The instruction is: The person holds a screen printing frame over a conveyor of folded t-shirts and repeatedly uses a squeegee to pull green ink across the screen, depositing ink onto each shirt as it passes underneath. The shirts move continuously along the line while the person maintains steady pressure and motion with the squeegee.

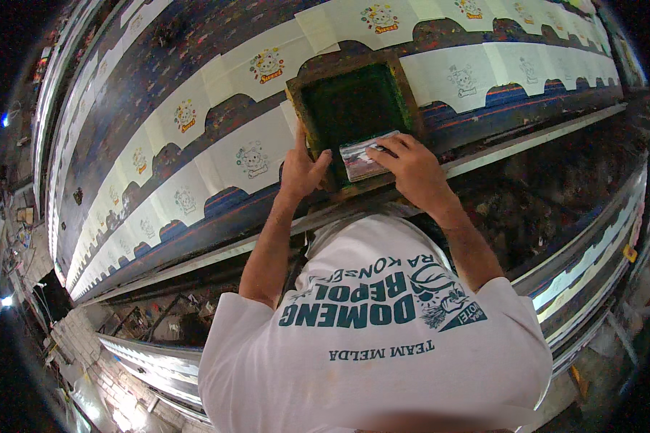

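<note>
A screen-printing frame [409, 92] with dark wooden sides and dark green mesh lies on the long printing table. My left hand [302, 169] grips its near left corner, the thumb over the rim and the fingers along the outer side. Inside the frame, at its near edge, my right hand [414, 167] is closed on a squeegee [361, 162], a flat block with a pale, smeared face. White cut fabric pieces [263, 148] lie on both sides of the frame, with a grey outlined cartoon print. What lies under the frame is hidden.
A farther row of white pieces bears coloured cartoon prints [267, 66]. The dark table has a pale rail [534, 138] along its near edge. More long tables with white pieces [592, 263] stand at the lower right and lower left [152, 364].
</note>
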`<state>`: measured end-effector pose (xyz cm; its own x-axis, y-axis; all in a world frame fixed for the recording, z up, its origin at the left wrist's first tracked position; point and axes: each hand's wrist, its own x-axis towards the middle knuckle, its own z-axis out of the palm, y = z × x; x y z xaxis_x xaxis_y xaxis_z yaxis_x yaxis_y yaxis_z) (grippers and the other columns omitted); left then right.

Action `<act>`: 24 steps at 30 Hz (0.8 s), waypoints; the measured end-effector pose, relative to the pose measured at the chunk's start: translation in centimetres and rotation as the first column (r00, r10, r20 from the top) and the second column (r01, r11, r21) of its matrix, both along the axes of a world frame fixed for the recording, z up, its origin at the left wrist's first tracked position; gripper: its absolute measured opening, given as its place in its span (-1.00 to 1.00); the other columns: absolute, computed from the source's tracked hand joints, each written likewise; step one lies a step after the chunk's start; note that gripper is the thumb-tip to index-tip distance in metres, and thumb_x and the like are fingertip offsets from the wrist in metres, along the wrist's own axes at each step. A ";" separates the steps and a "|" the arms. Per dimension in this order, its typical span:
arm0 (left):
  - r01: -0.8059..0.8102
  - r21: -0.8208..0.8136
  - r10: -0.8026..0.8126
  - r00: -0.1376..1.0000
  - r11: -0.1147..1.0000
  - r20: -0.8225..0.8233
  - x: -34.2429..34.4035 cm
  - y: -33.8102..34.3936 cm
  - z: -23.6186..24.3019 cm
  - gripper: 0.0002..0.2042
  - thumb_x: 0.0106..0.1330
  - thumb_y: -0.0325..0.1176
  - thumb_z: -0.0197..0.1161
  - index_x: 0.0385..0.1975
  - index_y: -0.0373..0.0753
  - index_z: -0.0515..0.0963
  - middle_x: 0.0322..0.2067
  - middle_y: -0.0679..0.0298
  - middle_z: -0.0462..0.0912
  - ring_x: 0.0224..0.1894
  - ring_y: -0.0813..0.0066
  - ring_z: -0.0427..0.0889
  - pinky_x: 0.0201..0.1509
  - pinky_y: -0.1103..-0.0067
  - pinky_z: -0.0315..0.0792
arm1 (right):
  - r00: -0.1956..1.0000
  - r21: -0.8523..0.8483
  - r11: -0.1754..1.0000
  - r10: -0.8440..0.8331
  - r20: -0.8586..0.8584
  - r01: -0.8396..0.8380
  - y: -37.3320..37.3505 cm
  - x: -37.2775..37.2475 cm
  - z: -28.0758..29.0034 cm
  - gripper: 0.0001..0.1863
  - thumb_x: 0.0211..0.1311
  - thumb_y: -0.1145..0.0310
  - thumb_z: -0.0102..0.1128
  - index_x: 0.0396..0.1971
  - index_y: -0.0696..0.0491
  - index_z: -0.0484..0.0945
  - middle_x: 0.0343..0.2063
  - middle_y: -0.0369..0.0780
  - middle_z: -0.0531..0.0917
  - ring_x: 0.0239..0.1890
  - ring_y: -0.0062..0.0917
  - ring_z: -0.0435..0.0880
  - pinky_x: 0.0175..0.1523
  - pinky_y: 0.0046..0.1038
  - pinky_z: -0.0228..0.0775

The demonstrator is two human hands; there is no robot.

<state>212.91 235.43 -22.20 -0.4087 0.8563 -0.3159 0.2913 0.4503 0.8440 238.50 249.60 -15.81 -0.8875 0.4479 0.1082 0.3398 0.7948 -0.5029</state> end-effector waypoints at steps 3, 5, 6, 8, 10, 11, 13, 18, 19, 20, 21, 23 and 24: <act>0.106 0.165 -0.060 0.963 0.981 -0.263 0.0 0.0 -0.2 -0.05 0.41 -0.29 0.38 0.70 -0.28 -0.07 -0.15 -0.14 0.84 -0.37 -0.06 0.86 -0.22 0.19 0.73 | 0.999 0.035 0.999 0.024 -0.028 -0.023 0.5 0.1 -0.1 -0.48 0.18 0.57 0.32 0.19 -0.05 0.73 0.12 -0.17 0.72 0.23 -0.21 0.66 0.36 -0.20 0.59; 0.034 0.043 -0.029 0.992 0.998 -0.124 0.1 0.0 0.0 -0.07 0.41 -0.32 0.38 0.69 -0.28 -0.05 -0.05 -0.14 0.83 -0.29 -0.02 0.87 -0.14 0.23 0.73 | 0.999 0.052 0.998 0.036 -0.034 -0.034 0.7 0.1 -0.3 -0.53 0.24 0.50 0.28 0.17 -0.04 0.73 0.10 -0.16 0.72 0.21 -0.22 0.66 0.35 -0.23 0.59; 0.005 -0.018 -0.006 0.999 1.000 -0.054 0.2 -0.1 0.1 -0.08 0.41 -0.33 0.37 0.69 -0.28 -0.04 0.00 -0.14 0.82 -0.25 0.00 0.88 -0.10 0.25 0.74 | 0.999 0.051 0.998 0.041 -0.029 -0.039 0.7 0.1 -0.4 -0.54 0.25 0.49 0.28 0.17 -0.04 0.73 0.10 -0.16 0.72 0.21 -0.22 0.66 0.35 -0.23 0.59; 0.043 0.087 -0.029 0.988 0.995 -0.152 0.3 0.3 0.2 -0.09 0.41 -0.34 0.37 0.69 -0.28 -0.03 -0.02 -0.12 0.83 -0.24 0.03 0.88 -0.07 0.27 0.73 | 0.998 0.070 0.996 0.053 -0.030 -0.051 0.9 0.2 -0.8 -0.56 0.27 0.46 0.27 0.16 -0.03 0.74 0.11 -0.15 0.73 0.21 -0.22 0.66 0.35 -0.23 0.58; 0.060 0.129 -0.034 0.981 0.990 -0.193 0.4 0.6 0.4 -0.09 0.41 -0.34 0.37 0.69 -0.29 -0.02 -0.05 -0.11 0.84 -0.25 0.04 0.87 -0.07 0.27 0.73 | 0.997 0.102 0.993 0.067 -0.048 -0.061 1.0 0.2 -1.0 -0.58 0.29 0.44 0.26 0.14 -0.03 0.75 0.12 -0.15 0.73 0.21 -0.21 0.67 0.35 -0.22 0.58; 0.053 0.123 -0.030 0.983 0.991 -0.183 0.5 0.6 0.6 -0.08 0.40 -0.34 0.38 0.69 -0.29 -0.02 -0.07 -0.12 0.84 -0.28 0.04 0.87 -0.08 0.26 0.73 | 0.996 0.101 0.993 0.063 -0.056 -0.057 0.9 0.1 -1.1 -0.58 0.29 0.44 0.26 0.14 -0.03 0.75 0.12 -0.15 0.73 0.21 -0.21 0.67 0.36 -0.22 0.57; 0.013 0.010 -0.012 0.993 1.000 -0.120 0.5 0.5 0.8 -0.07 0.39 -0.32 0.39 0.69 -0.29 -0.02 -0.11 -0.13 0.84 -0.31 0.02 0.86 -0.09 0.25 0.73 | 0.997 0.097 0.994 0.049 -0.059 -0.043 0.7 0.1 -1.0 -0.59 0.29 0.44 0.26 0.14 -0.02 0.75 0.12 -0.15 0.74 0.21 -0.21 0.67 0.38 -0.21 0.56; 0.030 0.052 -0.020 0.984 0.998 -0.174 0.3 0.4 0.0 -0.04 0.36 -0.26 0.41 0.69 -0.26 -0.02 -0.18 -0.14 0.84 -0.32 -0.04 0.85 -0.08 0.21 0.73 | 0.997 -0.097 0.992 0.078 -0.010 -0.079 1.9 0.4 0.1 -0.56 0.26 0.51 0.26 0.14 -0.04 0.75 0.08 -0.16 0.77 0.19 -0.21 0.68 0.35 -0.20 0.58; 0.034 0.069 -0.020 0.981 0.997 -0.191 0.3 0.4 -0.2 -0.04 0.36 -0.26 0.40 0.69 -0.26 -0.02 -0.18 -0.15 0.84 -0.32 -0.05 0.85 -0.08 0.20 0.74 | 0.995 -0.151 0.984 0.091 -0.037 -0.095 2.6 0.3 0.3 -0.56 0.25 0.53 0.26 0.14 -0.04 0.75 0.06 -0.16 0.77 0.18 -0.20 0.69 0.34 -0.20 0.59; 0.040 0.087 -0.021 0.978 0.995 -0.208 0.3 0.4 -0.4 -0.04 0.36 -0.25 0.40 0.69 -0.25 -0.02 -0.18 -0.15 0.84 -0.32 -0.06 0.85 -0.08 0.20 0.74 | 0.995 -0.136 0.985 0.102 -0.024 -0.104 3.6 -0.4 0.3 -0.54 0.23 0.55 0.27 0.13 -0.05 0.75 0.05 -0.16 0.78 0.16 -0.19 0.70 0.32 -0.19 0.60; 0.046 0.105 -0.021 0.974 0.993 -0.226 0.3 0.5 -0.5 -0.04 0.36 -0.25 0.39 0.70 -0.24 -0.03 -0.18 -0.16 0.84 -0.32 -0.06 0.85 -0.08 0.19 0.74 | 0.992 -0.102 0.988 0.113 -0.057 -0.119 4.8 -1.4 0.2 -0.53 0.22 0.56 0.28 0.13 -0.06 0.76 0.04 -0.16 0.78 0.15 -0.18 0.70 0.31 -0.17 0.61; 0.035 0.053 -0.023 0.979 0.998 -0.205 0.4 0.5 -0.4 -0.04 0.36 -0.24 0.38 0.70 -0.24 -0.03 -0.15 -0.18 0.83 -0.30 -0.08 0.86 -0.05 0.18 0.74 | 0.991 -0.055 0.992 0.105 -0.083 -0.109 7.4 -4.1 -0.2 -0.51 0.21 0.61 0.26 0.14 -0.07 0.76 0.04 -0.16 0.79 0.15 -0.16 0.71 0.31 -0.16 0.61; 0.030 0.037 -0.022 0.982 0.999 -0.189 0.4 0.5 -0.2 -0.04 0.36 -0.24 0.38 0.70 -0.24 -0.03 -0.14 -0.19 0.83 -0.29 -0.08 0.86 -0.03 0.17 0.74 | 0.994 -0.043 0.995 0.083 -0.074 -0.086 8.5 -5.9 -0.4 -0.50 0.22 0.64 0.24 0.14 -0.07 0.76 0.05 -0.16 0.79 0.17 -0.16 0.70 0.32 -0.15 0.60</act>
<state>213.34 235.92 -22.36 -0.4350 0.8778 -0.2006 0.4583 0.4076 0.7898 232.59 258.11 -16.25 -0.9131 0.3773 0.1543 0.2336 0.7946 -0.5603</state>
